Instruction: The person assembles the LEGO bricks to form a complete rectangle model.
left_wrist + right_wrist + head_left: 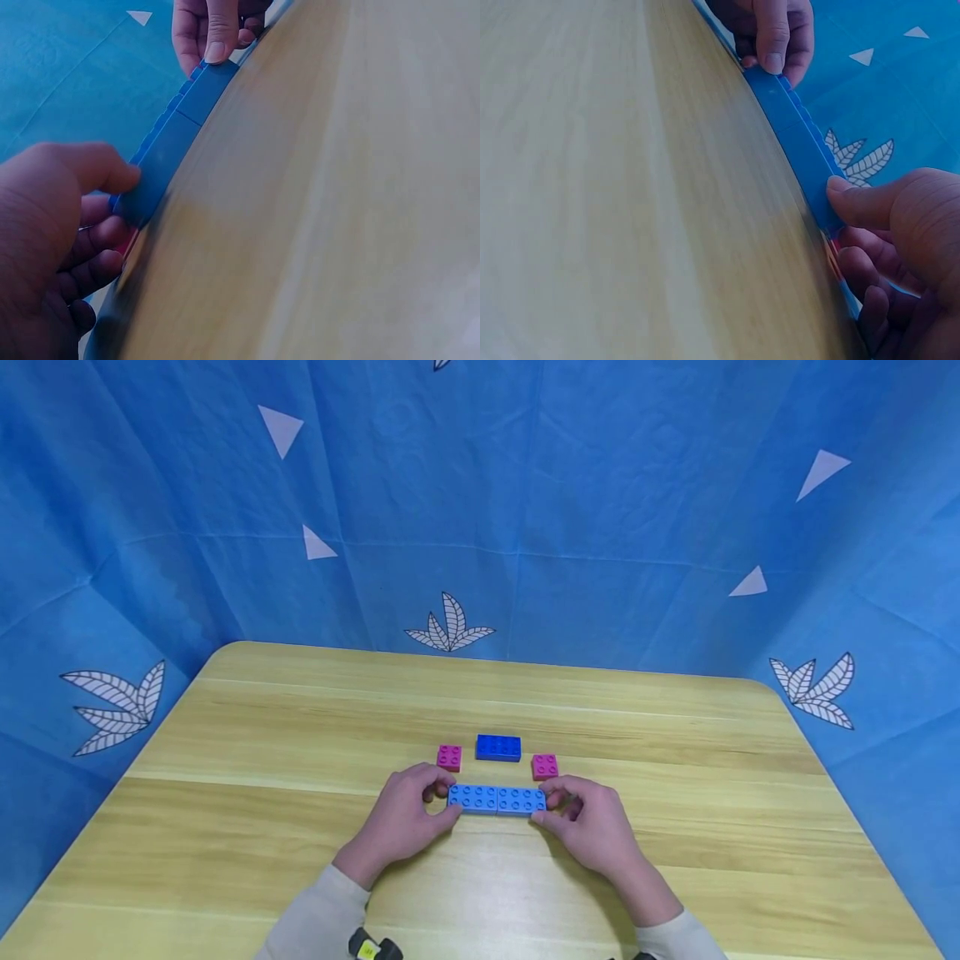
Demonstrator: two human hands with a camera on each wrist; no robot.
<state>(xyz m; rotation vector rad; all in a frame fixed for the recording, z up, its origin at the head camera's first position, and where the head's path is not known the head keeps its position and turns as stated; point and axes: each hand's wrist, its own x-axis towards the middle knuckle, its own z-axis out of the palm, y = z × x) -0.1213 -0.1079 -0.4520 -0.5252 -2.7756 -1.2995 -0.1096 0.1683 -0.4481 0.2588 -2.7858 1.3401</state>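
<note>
Two light blue building bricks stand end to end in one straight row on the table, a thin seam between them. My left hand [408,810] pinches the outer end of the left light blue brick [474,799], thumb on the near side and fingers behind. At the other end, my right hand [588,818] grips the right light blue brick [519,802] the same way. Just beyond the row lie a dark blue brick [498,747] in the middle, a pink square brick [449,757] on its left and another pink square brick [544,767] on its right.
The wooden table [300,710] has rounded far corners. A blue curtain [525,485] with white leaf and triangle prints hangs behind it and along both sides.
</note>
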